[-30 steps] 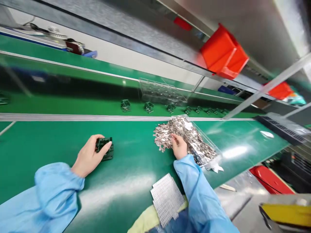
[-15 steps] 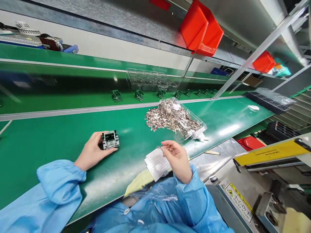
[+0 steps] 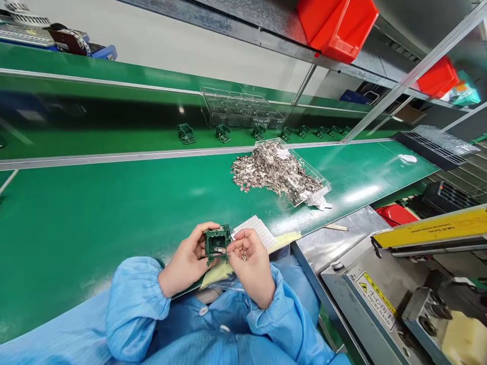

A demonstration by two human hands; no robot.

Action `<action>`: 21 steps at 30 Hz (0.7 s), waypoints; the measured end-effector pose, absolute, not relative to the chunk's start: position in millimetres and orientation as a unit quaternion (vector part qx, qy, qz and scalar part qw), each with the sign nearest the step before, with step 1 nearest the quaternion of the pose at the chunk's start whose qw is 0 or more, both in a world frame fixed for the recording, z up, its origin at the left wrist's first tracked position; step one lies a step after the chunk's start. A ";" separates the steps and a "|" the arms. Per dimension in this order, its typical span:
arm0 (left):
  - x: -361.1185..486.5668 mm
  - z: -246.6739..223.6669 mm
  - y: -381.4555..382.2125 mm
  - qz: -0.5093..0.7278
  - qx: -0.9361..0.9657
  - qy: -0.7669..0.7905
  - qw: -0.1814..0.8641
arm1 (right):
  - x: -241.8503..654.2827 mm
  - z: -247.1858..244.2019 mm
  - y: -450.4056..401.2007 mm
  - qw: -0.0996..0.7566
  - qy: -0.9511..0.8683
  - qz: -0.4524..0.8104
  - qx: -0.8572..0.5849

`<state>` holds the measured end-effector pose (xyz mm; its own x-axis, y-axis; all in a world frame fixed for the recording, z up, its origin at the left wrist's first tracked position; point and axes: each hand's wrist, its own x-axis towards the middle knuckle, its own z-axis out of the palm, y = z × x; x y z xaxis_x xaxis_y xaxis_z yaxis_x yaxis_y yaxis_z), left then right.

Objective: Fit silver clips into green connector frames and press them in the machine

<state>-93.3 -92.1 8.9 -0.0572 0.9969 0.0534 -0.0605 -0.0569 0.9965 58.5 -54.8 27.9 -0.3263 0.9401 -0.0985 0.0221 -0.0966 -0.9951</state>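
Near the front edge of the green bench, my left hand (image 3: 186, 263) grips a green square frame-like part (image 3: 217, 245) by its left side. My right hand (image 3: 251, 263) is at the part's right side, thumb and fingers pinched together; a small light piece shows at the fingertips, too small to make out fully. Behind my right hand lies a white gridded sheet (image 3: 262, 232) on a yellow sheet (image 3: 285, 239). Farther back, a heap of small metallic pieces (image 3: 262, 167) spills from a tilted clear tray (image 3: 325, 190).
Several green assemblies (image 3: 185, 133) stand in a row at the back, by a clear plastic tray (image 3: 239, 109). An orange-red bin (image 3: 338, 30) sits on the shelf above. A machine with a yellow bar (image 3: 433, 230) stands at the right.
My left hand has moved right and nearer my body with the part, which has turned. My right hand has moved from the gridded sheet to the part. The camera view has shifted slightly.
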 end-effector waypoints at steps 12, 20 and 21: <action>-94.9 1.9 -100.6 0.496 0.552 0.500 0.447 | 54.5 20.4 -60.1 0.393 -0.546 0.583 -0.456; -87.8 0.9 -103.0 0.524 0.500 0.549 0.417 | 59.6 16.6 -68.5 0.406 -0.571 0.523 -0.485; -87.0 1.3 -103.3 0.529 0.493 0.553 0.414 | 59.7 15.9 -69.0 0.403 -0.565 0.538 -0.479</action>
